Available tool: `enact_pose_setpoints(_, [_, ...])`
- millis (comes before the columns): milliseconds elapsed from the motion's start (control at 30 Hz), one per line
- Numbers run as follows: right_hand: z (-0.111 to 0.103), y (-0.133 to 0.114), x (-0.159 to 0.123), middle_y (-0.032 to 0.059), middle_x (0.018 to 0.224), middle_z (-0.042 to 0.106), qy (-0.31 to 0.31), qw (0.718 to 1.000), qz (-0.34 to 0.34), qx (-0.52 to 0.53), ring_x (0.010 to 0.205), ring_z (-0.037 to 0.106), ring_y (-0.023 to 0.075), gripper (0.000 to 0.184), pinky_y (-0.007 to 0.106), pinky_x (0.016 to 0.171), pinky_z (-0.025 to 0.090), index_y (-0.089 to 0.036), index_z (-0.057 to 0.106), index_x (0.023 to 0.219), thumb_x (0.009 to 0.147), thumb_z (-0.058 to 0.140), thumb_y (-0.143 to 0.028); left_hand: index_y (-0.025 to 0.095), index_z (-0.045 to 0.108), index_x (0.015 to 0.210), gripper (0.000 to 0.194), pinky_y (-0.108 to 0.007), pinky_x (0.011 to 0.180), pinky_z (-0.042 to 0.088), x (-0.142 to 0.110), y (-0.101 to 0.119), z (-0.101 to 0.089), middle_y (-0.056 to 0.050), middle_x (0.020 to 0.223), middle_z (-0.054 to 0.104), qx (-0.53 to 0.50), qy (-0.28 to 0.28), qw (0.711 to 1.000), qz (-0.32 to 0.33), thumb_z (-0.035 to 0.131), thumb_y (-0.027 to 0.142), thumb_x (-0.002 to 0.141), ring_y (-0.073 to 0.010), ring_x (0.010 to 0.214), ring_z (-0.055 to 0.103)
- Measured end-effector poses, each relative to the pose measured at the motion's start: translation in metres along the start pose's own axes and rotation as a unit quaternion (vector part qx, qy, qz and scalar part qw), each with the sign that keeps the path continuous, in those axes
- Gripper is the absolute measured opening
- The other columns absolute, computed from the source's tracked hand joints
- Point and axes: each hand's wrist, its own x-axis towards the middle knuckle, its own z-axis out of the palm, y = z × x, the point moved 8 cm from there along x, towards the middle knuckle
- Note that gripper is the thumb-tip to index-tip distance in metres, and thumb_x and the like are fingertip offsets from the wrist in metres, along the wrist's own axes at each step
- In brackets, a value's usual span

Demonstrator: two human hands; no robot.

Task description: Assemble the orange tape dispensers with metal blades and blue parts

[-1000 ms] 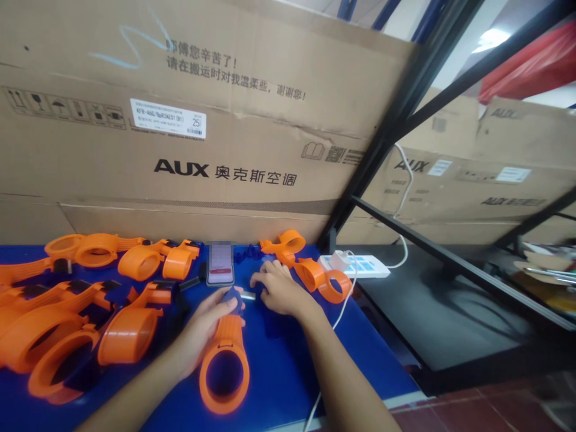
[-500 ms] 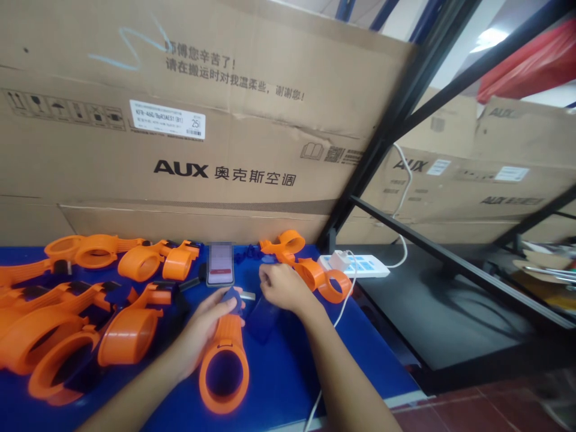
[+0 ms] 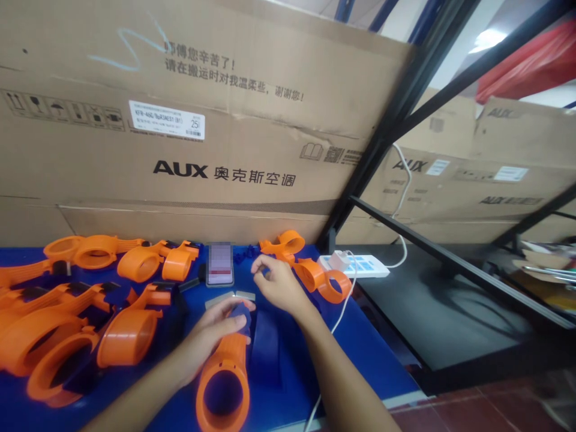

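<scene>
My left hand (image 3: 213,333) is wrapped round the handle end of an orange tape dispenser (image 3: 222,393). The dispenser's ring points toward me, and a blue piece (image 3: 240,313) sits at its far end under my thumb. Above the table, right of the dispenser, my right hand (image 3: 281,285) is held with fingers curled and tips close together; whether something small is between them is hidden. Silver metal strips (image 3: 219,299) lie just beyond my left hand. Small dark blue parts (image 3: 246,254) lie beyond my right hand.
Several orange dispensers (image 3: 130,336) crowd the left of the blue table (image 3: 360,360); more orange pieces (image 3: 310,273) lie at the right. A phone (image 3: 220,264) stands at the back. A white power strip (image 3: 366,266) with a cable lies by the black frame (image 3: 378,141). Cardboard (image 3: 252,210) closes the rear.
My left hand and the dispenser have moved slightly toward me, uncovering more of the metal strips. My right hand has shifted a little up and left, its fingers less tightly curled.
</scene>
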Motion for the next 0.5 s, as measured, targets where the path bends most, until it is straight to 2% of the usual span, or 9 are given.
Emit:
enact_pose_setpoints(67, [0.006, -0.002, 0.001, -0.0013, 0.080, 0.068, 0.003, 1.000, 0.001, -0.018, 0.059, 0.053, 0.0113, 0.016, 0.023, 0.060, 0.039, -0.020, 0.066, 0.089, 0.085, 0.052, -0.013, 0.024, 0.078, 0.114, 0.036, -0.035, 0.079, 0.059, 0.000, 0.000, 0.001, -0.009, 0.125, 0.068, 0.000, 0.006, 1.000, 0.003, 0.083, 0.036, 0.081, -0.0224, 0.087, 0.072])
enact_pose_setpoints(200, [0.012, -0.008, -0.002, -0.0004, 0.079, 0.070, -0.033, 0.997, 0.005, -0.066, 0.064, 0.057, 0.0126, 0.017, 0.023, 0.062, 0.039, -0.020, 0.068, 0.090, 0.086, 0.053, -0.013, 0.024, 0.076, 0.118, 0.040, -0.031, 0.068, 0.057, 0.000, -0.009, 0.000, -0.009, 0.114, 0.071, -0.025, 0.006, 0.999, -0.042, 0.081, 0.041, 0.083, -0.0221, 0.081, 0.073])
enact_pose_setpoints(333, [0.014, -0.009, -0.016, -0.0012, 0.071, 0.069, -0.162, 0.979, 0.008, -0.119, 0.063, 0.059, 0.0136, 0.014, 0.023, 0.059, 0.037, -0.020, 0.071, 0.086, 0.081, 0.060, -0.012, 0.022, 0.075, 0.116, 0.040, -0.031, 0.063, 0.055, 0.000, -0.006, -0.003, -0.010, 0.115, 0.071, -0.032, 0.012, 0.999, -0.040, 0.081, 0.042, 0.082, -0.0218, 0.075, 0.073])
enact_pose_setpoints(400, [0.014, -0.005, -0.023, -0.0028, 0.068, 0.067, -0.227, 0.965, 0.016, -0.128, 0.061, 0.058, 0.0133, 0.020, 0.023, 0.057, 0.036, -0.021, 0.073, 0.088, 0.076, 0.063, -0.010, 0.021, 0.075, 0.115, 0.040, -0.031, 0.062, 0.055, 0.001, -0.003, -0.005, -0.009, 0.111, 0.071, -0.038, 0.024, 0.998, -0.033, 0.081, 0.042, 0.082, -0.0219, 0.074, 0.073])
enact_pose_setpoints(500, [0.014, 0.001, -0.028, -0.0044, 0.067, 0.065, -0.288, 0.948, 0.010, -0.136, 0.061, 0.057, 0.0124, 0.030, 0.021, 0.056, 0.035, -0.023, 0.076, 0.093, 0.072, 0.064, -0.005, 0.022, 0.074, 0.117, 0.038, -0.030, 0.065, 0.056, 0.002, -0.003, -0.008, -0.006, 0.103, 0.071, -0.054, 0.038, 0.997, -0.033, 0.080, 0.041, 0.084, -0.0216, 0.077, 0.073])
